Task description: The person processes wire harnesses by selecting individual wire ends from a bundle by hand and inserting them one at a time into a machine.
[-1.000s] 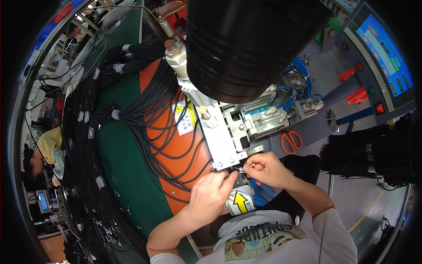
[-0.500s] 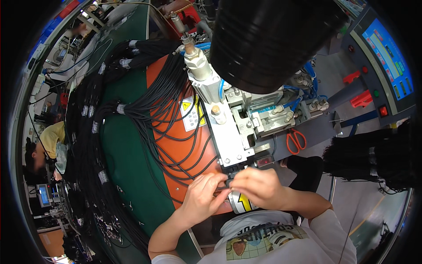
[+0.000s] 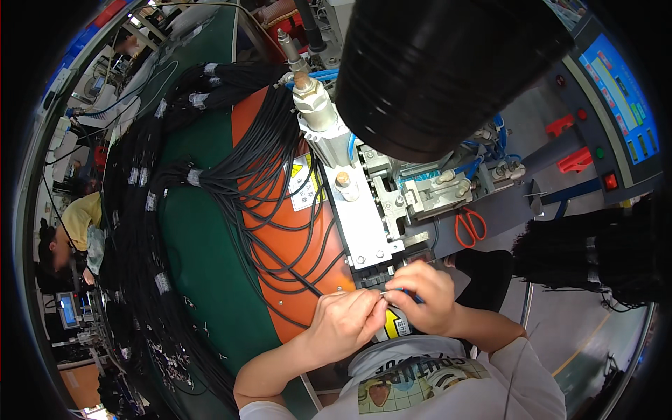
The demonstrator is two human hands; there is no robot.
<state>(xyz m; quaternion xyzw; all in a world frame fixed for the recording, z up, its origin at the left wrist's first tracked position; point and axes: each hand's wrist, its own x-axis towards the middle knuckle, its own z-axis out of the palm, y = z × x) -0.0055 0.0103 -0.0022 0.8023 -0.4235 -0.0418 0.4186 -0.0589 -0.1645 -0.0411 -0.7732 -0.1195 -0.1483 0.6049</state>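
Observation:
My left hand [image 3: 346, 318] is closed in a pinch on a black cable [image 3: 305, 282] that runs into it from the orange plate. Its fingertips meet those of my right hand [image 3: 425, 297], where a small pale tip [image 3: 383, 294] shows. My right hand is also closed. Under its fingers a small blue piece [image 3: 413, 295] shows, mostly hidden, and I cannot tell what it is. Both hands are just in front of the near end of a metal press machine [image 3: 360, 231], above a yellow arrow label [image 3: 392, 323].
Bundled black cables [image 3: 157, 203] cover the green table [image 3: 199, 280] and fan over the orange plate [image 3: 283, 318]. A large black cylinder [image 3: 441, 77] looms above the machine. Red-handled scissors [image 3: 470, 227], a control screen [image 3: 619, 91] and another hanging cable bundle [image 3: 567, 252] are at right.
Both hands have come slightly toward me and to the right, off the machine's near end. A blue piece now shows under my right fingers.

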